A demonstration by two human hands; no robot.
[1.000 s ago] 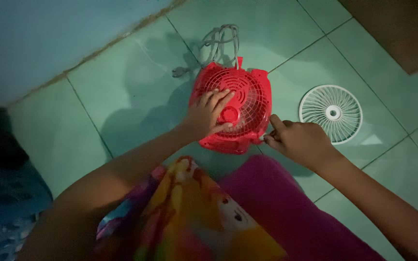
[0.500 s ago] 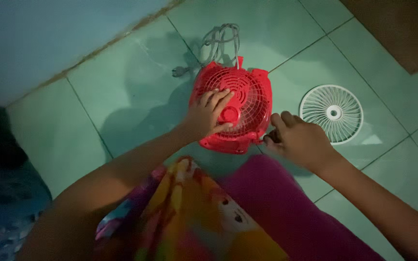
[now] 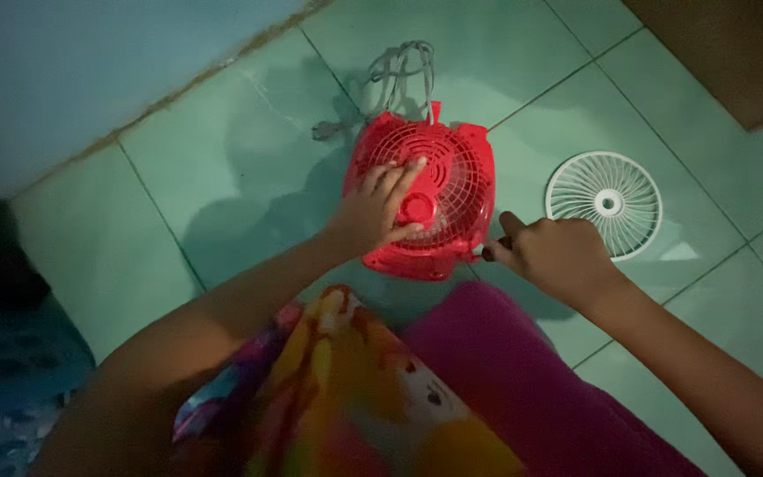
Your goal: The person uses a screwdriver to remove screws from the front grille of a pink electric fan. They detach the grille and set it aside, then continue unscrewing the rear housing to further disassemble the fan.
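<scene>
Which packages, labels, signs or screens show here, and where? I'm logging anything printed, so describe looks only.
None can be made out in this dim view.
The red fan under the left hand shows only bare grille.
The white round grille on the green tiled floor beyond the right hand is plain too.
The bright patterned cloth on the lap carries a picture, not a label.

A white round fan grille (image 3: pixel 604 203) lies flat on the green tiled floor (image 3: pixel 222 168). Up top, a grey cord (image 3: pixel 399 71) sits bundled near the blue wall (image 3: pixel 72 62).
</scene>
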